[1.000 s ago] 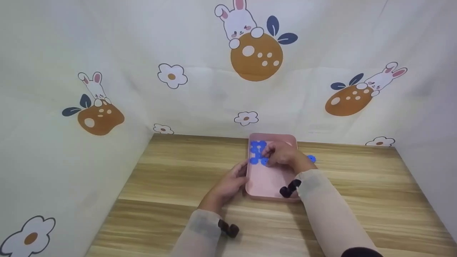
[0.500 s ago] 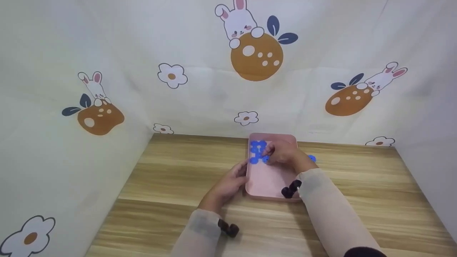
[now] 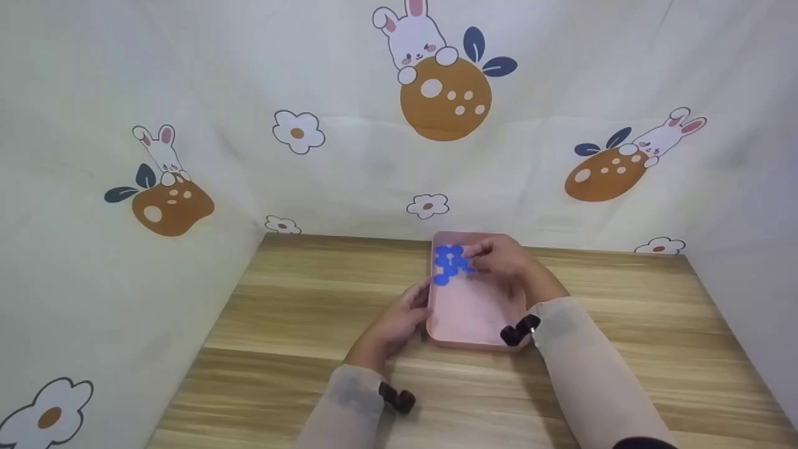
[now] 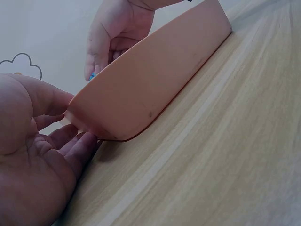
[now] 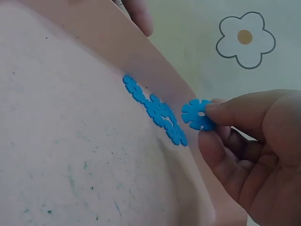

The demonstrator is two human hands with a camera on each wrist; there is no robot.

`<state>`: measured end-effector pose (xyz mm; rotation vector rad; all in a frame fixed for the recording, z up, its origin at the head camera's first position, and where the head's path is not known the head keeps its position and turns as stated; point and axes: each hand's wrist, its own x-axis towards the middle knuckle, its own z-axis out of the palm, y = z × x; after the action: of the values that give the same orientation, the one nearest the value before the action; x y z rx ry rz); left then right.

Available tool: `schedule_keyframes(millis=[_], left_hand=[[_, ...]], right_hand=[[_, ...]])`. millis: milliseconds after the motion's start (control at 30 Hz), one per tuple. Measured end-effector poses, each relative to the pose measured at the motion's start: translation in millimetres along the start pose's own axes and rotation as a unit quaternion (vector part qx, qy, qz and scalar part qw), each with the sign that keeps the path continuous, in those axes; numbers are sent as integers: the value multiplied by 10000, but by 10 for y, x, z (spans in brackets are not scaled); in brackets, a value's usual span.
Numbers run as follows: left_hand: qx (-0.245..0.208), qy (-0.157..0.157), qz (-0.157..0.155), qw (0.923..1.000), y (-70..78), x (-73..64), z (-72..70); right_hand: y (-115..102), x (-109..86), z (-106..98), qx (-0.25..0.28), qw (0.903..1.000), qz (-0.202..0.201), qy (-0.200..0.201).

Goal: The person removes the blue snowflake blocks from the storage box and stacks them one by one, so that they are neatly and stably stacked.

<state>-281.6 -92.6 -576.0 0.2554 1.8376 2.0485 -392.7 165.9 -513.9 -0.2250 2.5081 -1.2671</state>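
Between thumb and fingertips my right hand (image 5: 249, 141) pinches a blue notched plastic disc (image 5: 192, 114), a snowflake-type building piece. It hovers beside a cluster of similar blue discs (image 5: 157, 113) lying on the floor of a pink tray (image 3: 471, 318). The cluster sits toward the tray's far left corner in the head view, where the right hand (image 3: 505, 259) hides part of it. My left hand (image 3: 396, 321) rests against the outside of the tray's left wall. In the left wrist view, its fingertips (image 4: 87, 139) touch the tray's lower edge.
The tray stands on a wood-grain table (image 3: 299, 299) close to the back wall. A pale cloth printed with rabbits, oranges and flowers (image 3: 299, 132) covers the walls. Small dark camera mounts (image 3: 396, 398) are worn on both wrists.
My right hand has shifted slightly away and to the right, carrying the disc from the cluster's near side. The disc right of the tray is now hidden by the right forearm. My left hand stays put.
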Motion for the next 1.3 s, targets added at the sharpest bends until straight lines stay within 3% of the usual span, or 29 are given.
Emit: schedule_keyframes(millis=[367,700,967,1300], left_hand=[[51,106,-168,9998,21,-5,3],[-163,-37,44,9999,-10,1,1],[-151,-6,44,9999,-3,-3,5],[-57,142,-228,9996,17,-7,6]], right_hand=[[50,-219,-147,1087,9928,140,482],[195,-404,-239,1804,9805,-32,776],[434,-525,-430,2175,9696,415,1046],[739,-674,-600,2342,9624,364,1326]])
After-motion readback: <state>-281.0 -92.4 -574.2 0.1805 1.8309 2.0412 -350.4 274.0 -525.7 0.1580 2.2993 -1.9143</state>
